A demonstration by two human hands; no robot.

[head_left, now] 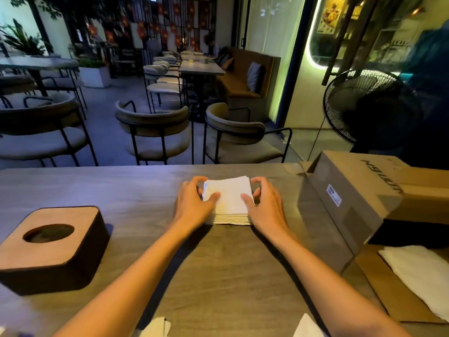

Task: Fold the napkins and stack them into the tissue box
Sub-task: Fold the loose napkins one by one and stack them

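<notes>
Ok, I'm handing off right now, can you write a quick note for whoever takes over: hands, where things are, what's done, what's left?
Left hand: fingers curled round the left edge of the napkin stack, thumb on top.
Right hand: grips the stack's right edge the same way.
The stack sits on the table, squared between both hands.
Tissue box: at the left, apart from the stack, its oval opening looks dark; contents cannot be told.
Loose napkins: on the cardboard flap at the right, beside the cardboard box.
Done: one stack folded.
Left: move the stack into the tissue box, fold the rest.
</notes>
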